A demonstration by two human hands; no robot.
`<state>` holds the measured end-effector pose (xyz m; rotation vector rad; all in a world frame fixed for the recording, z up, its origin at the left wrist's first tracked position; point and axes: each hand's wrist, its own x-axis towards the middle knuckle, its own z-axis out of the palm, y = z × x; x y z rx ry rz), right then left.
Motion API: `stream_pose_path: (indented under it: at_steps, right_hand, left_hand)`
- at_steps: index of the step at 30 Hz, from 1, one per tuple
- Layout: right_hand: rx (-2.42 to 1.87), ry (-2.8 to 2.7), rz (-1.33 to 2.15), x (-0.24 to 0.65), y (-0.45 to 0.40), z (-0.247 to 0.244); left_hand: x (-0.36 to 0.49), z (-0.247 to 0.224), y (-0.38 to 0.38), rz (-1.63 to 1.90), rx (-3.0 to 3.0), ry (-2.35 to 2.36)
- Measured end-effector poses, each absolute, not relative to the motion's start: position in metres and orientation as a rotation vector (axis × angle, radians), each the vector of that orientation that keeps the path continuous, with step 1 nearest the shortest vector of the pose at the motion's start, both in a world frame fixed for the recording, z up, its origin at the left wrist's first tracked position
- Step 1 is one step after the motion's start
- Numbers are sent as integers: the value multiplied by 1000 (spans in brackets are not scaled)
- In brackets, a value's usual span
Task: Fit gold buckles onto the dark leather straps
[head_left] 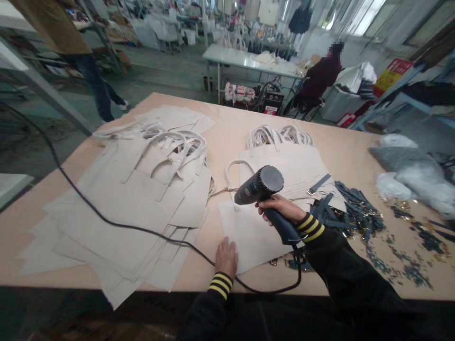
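Observation:
My right hand (282, 208) is wrapped round the handle of a black hair dryer (261, 183), whose nozzle points up and left above the table. Under it lies a beige bag panel (249, 237) with a looped handle (236, 166) at its far edge. My left hand (226, 257) rests with fingers stretched out at the panel's lower left corner. From the dryer a black cord (152, 231) runs in a loop past my left wrist and over the panels on the left.
Beige panels with handles lie spread in a pile (117, 199) on the left. Another stack (284, 166) lies behind the dryer. Dark straps with buckles (355, 208), small dark bits (408, 260) and plastic bags (419, 175) occupy the right. Two people are beyond the table (227, 123).

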<state>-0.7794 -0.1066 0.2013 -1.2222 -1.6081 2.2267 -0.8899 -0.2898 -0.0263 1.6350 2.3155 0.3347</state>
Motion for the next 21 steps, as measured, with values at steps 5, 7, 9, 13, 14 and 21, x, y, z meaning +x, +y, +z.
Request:
stream_pose_path:
  at_steps: [5,7,9,13,14,21]
  right_hand:
    - [-1183,-1572,2293,-799,-113,203]
    - [-1149,-1566,2331,-811,-116,201]
    - [-1130,-1574,2346,-824,-117,198]
    - [-1135,-1584,2317,-832,-119,195]
    - [-1146,-1583,2299,-828,-120,197]
    - [-1361,-1601,1848,-746,-118,235]
  left_hand:
    - [-890,-22,-294,337,1679,2254]
    - [-890,-20,-296,337,1689,2234]
    - [-891,-17,-298,331,1691,2224]
    - [-895,-11,-297,296,1658,2247]
    - [-898,-9,-295,281,1633,2270]
    - [-919,2,-265,171,1394,2473]
